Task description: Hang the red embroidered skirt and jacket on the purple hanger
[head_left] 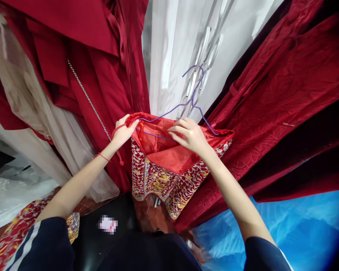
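A red strapless bodice [161, 180] with silver and gold embroidery and a shiny red lining hangs in front of me on a purple wire hanger [192, 101]. My left hand [123, 130] is closed on the bodice's upper left edge, thumb by the hanger's shoulder, with a red cord at the fingers. Over the opening, my right hand [188, 136] has its fingers apart and slightly bent, with nothing visible in them. The hanger's lower bar runs across inside the bodice, partly behind the right hand. Its hook points up toward white doors.
Red gowns hang at left [98, 71] and right [288, 94]. White doors [172, 49] with metal handles [205, 45] stand behind. Below are a black seat-like surface [101, 248], blue tulle [305, 229] and a red-and-gold embroidered cloth [17, 226].
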`<state>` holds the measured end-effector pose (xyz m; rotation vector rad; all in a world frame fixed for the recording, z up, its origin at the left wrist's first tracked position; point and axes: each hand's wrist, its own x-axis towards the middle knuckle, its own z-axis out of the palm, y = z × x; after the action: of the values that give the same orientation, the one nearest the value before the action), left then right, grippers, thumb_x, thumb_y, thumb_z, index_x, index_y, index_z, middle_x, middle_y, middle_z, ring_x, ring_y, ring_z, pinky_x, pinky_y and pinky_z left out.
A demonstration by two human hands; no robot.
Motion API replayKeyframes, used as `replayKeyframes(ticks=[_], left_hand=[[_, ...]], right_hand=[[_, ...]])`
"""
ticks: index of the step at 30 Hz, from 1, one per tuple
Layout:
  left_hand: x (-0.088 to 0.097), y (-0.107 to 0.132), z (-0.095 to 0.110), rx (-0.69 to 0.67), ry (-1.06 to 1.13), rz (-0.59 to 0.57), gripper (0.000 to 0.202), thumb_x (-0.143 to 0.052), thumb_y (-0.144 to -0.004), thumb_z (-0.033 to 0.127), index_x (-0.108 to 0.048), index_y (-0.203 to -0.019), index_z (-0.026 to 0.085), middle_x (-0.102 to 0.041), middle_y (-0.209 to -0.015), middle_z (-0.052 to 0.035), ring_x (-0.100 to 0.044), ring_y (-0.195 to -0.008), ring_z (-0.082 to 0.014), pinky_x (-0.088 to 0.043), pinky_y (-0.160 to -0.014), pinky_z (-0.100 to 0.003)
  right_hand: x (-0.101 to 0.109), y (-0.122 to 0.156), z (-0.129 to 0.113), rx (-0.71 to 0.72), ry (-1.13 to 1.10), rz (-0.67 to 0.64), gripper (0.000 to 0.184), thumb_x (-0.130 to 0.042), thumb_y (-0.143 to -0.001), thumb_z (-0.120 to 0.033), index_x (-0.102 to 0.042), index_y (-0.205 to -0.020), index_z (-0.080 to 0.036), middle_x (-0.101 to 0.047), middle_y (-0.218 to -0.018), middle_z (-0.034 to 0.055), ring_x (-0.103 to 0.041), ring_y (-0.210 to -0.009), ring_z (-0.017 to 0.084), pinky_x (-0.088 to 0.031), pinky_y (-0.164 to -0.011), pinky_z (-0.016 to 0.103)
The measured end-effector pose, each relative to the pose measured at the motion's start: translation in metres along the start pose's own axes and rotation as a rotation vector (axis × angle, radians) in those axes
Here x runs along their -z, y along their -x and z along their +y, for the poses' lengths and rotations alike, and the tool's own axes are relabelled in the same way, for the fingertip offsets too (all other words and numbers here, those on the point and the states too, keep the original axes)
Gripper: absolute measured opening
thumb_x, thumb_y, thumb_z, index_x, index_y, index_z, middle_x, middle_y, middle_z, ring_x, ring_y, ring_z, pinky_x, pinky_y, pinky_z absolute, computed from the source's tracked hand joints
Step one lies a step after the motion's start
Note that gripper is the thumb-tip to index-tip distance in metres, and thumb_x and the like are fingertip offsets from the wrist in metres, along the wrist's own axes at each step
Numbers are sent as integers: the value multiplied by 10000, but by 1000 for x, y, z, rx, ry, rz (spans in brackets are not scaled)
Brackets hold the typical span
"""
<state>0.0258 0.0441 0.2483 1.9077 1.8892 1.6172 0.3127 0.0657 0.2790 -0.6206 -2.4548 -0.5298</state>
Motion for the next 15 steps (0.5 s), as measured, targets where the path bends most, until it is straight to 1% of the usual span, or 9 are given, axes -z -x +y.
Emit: replayKeyframes(ticks=[3, 5, 6, 8, 10, 12, 15], left_hand=[[2, -2, 0, -24, 25, -10, 234, -593, -857, 412, -683, -919, 206, -715, -893, -43, -650, -833, -203, -495, -861, -324], [7, -4, 0, -34, 1, -29, 219, -595, -839, 379, -690, -920, 200, -719, -875, -43, -650, -812, -201, -495, -834, -318], [10, -6, 1, -36, -18, -42, 204, -600, -818, 348, -693, -919, 197, -720, -859, -39, -648, -792, -199, -495, -812, -314], [17, -10, 2, -30, -49, -76, 199, -609, -766, 282, -699, -919, 193, -721, -830, -28, -644, -755, -191, -493, -767, -299], [24, -14, 5, -21, -55, -96, 238, -609, -723, 236, -703, -937, 192, -727, -829, -18, -644, -747, -184, -490, -738, -282], [29, -18, 12, -17, -50, -89, 261, -607, -700, 214, -705, -941, 189, -728, -828, -16, -640, -747, -179, -488, -724, -274], [36, -22, 29, -25, -21, -77, 258, -596, -677, 179, -704, -912, 176, -721, -816, -15, -620, -719, -168, -489, -706, -278]], right_hand=[[-13, -45, -25, 64, 108, -9, 327, -462, -992, -312, -593, -1260, -179, -618, -1225, 147, -516, -1092, 289, -368, -881, 419], [-25, -73, -38, 50, 171, -56, 426, -545, -954, -354, -535, -1316, -129, -594, -1277, 190, -509, -1160, 324, -364, -916, 436], [-30, -84, -42, 18, 180, -104, 478, -586, -930, -381, -521, -1320, -111, -608, -1255, 202, -530, -1149, 333, -372, -910, 434], [-37, -101, -46, -85, 165, -231, 547, -638, -888, -456, -528, -1291, -102, -661, -1148, 204, -599, -1062, 336, -397, -860, 415], [-41, -112, -45, -184, 143, -331, 576, -642, -864, -534, -550, -1250, -117, -694, -1056, 198, -646, -990, 336, -410, -818, 396], [-42, -119, -45, -251, 139, -360, 582, -641, -847, -572, -566, -1203, -119, -704, -1018, 203, -664, -977, 337, -414, -817, 388], [-43, -124, -45, -328, 147, -344, 615, -696, -799, -565, -558, -1164, -90, -700, -994, 207, -672, -958, 326, -422, -826, 379]])
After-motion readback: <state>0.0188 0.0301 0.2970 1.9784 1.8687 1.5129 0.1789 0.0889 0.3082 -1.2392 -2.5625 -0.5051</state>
